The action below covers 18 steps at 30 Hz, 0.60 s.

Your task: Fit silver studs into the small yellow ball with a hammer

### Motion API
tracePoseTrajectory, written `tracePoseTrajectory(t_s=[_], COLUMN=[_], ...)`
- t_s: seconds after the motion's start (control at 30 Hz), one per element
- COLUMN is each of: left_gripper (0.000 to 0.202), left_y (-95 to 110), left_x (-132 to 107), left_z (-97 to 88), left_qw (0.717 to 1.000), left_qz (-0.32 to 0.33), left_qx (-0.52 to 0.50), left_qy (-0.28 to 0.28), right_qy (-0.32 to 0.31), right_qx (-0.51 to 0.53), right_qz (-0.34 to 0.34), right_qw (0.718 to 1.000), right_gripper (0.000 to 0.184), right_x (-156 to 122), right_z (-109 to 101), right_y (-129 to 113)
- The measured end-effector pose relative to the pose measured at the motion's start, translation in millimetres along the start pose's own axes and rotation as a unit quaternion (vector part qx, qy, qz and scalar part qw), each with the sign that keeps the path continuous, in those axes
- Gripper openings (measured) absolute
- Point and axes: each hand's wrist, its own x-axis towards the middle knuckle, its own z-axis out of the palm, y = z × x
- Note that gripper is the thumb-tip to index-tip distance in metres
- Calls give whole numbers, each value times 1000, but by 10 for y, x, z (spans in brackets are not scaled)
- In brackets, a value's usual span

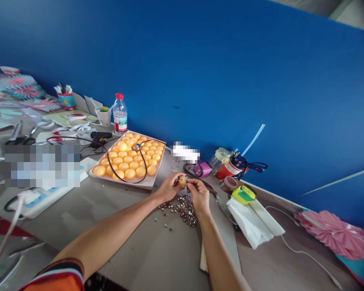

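Observation:
My left hand [169,187] grips a small orange ball [182,180] in its fingertips, above the desk. Shiny silver studs dot the ball's surface. My right hand [199,196] is closed in a pinch against the ball's right side; whatever lies between its fingertips is too small to make out. Just below both hands spreads a heap of shiny silver and dark studs [186,210], with a few strays to its left. Beyond my left hand, a white tray [139,185] holds rows of orange balls. On them lies a stud-covered ball [136,148] with a dark cord looping from it.
A red-capped bottle [120,115] and a black glue gun [100,138] stand behind the tray. At left is a white power strip [53,198]. To the right are a purple tape roll [202,169], a jar [221,157], white paper [250,222] and a pink paper fan [336,234].

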Motion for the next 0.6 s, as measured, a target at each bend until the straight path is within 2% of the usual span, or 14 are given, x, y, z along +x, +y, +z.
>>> tracePoseTrajectory(t_s=[0.17, 0.6], left_gripper=[43, 42], left_y=[-6, -34], left_x=[0, 1], left_z=[1, 9], left_qw=[1000, 999], left_qz=[-9, 4], left_qx=[1, 38], left_qy=[-3, 8], right_qy=[0, -7], right_qx=[9, -10], right_qz=[5, -3], right_qw=[1000, 1000], right_gripper=[13, 15], right_x=[11, 13], right_z=[-24, -10], right_y=[63, 34])
